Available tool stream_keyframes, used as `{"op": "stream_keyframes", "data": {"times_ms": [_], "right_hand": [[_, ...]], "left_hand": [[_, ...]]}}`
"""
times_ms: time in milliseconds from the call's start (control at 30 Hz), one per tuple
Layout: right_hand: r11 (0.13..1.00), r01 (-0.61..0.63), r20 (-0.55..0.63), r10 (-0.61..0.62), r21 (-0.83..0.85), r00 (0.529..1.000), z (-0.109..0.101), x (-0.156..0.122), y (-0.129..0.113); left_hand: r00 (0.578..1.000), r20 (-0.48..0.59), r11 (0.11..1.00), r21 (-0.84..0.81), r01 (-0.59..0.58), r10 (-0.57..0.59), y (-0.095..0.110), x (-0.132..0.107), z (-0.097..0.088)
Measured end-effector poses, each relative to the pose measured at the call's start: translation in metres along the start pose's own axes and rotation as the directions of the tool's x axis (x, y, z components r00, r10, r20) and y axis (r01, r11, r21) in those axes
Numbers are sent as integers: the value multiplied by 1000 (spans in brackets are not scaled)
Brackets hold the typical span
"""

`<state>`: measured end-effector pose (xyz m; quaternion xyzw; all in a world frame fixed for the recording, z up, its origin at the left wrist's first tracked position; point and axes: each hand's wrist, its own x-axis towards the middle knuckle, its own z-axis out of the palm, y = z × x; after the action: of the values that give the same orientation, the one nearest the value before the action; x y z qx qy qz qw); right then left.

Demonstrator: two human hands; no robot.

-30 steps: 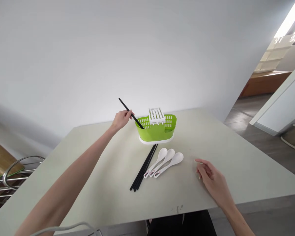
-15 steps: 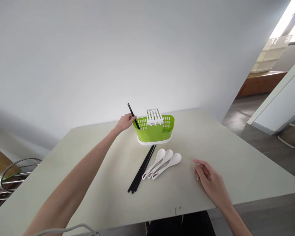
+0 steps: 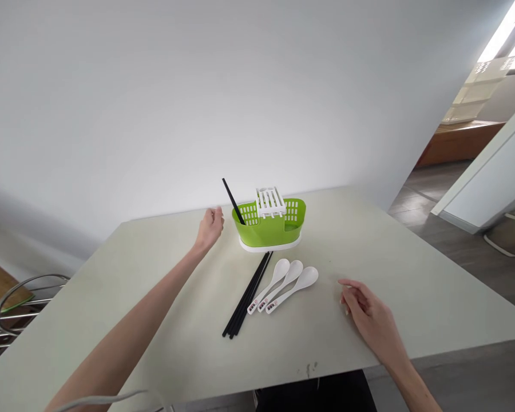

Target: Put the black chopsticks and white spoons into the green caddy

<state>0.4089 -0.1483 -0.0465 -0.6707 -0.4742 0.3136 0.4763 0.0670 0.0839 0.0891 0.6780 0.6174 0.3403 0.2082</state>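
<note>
My left hand [image 3: 210,228] is just left of the green cutlery basket [image 3: 266,232], apart from it, with its fingers curled in and nothing visible in them. Black chopsticks [image 3: 233,200] lean in the basket's left compartment, their upper ends sticking out to the upper left. A white slotted piece [image 3: 270,202] bridges the basket's middle. In front of the basket lie several more black chopsticks [image 3: 248,297] and three white spoons [image 3: 286,285] with printed handles. My right hand [image 3: 369,315] rests at the right of the spoons, loosely bent, fingers slightly apart, holding nothing.
The pale table [image 3: 171,343] reaches back to a white wall [image 3: 175,103]. At the far left is a metal wire rack [image 3: 12,315]. A grey cable [image 3: 98,399] crosses in front of my left forearm. Beyond the right edge lies grey floor [image 3: 476,263].
My left hand has let go of the chopsticks in the basket and drawn back a little to the left and down. The chopsticks stay leaning there. My right hand has hardly moved.
</note>
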Motion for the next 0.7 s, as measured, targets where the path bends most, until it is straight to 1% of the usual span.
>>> {"op": "stream_keyframes", "data": {"times_ms": [33,67,100,133,167,233,300,367,433,600,700], "right_hand": [[1000,-3,0,3,1,1000,0,0,1],[1000,-6,1,6,4,1000,0,0,2],[1000,-10,2,10,7,1000,0,1,3],[1000,-11,4,11,10,1000,0,1,5],[1000,-12,5,12,11,1000,0,1,7],[1000,-15,11,15,2,1000,1,1,10],[1000,-24,9,24,-15,1000,1,1,12],[999,-27,1,27,-25,1000,0,1,12],[999,-18,-12,18,-29,1000,0,1,12],[999,-1,-15,0,-45,1000,0,0,9],[999,-4,-10,3,-48,1000,0,0,8]], "left_hand": [[998,57,999,49,-18,15,-3,-13,2],[988,147,992,113,-59,42,-6,-26,4],[964,257,978,174,-118,70,-8,-40,7],[926,368,961,217,-171,82,-10,-54,10],[892,447,947,251,-201,71,-10,-68,14],[853,521,932,296,-212,29,-10,-91,21],[843,538,918,335,-212,-2,-9,-108,27],[845,535,904,365,-224,-7,-7,-117,30],[846,533,896,381,-230,-10,-6,-119,30],[831,554,898,386,-212,-42,-4,-118,26],[833,552,874,422,-240,-38,-2,-118,22]]}}
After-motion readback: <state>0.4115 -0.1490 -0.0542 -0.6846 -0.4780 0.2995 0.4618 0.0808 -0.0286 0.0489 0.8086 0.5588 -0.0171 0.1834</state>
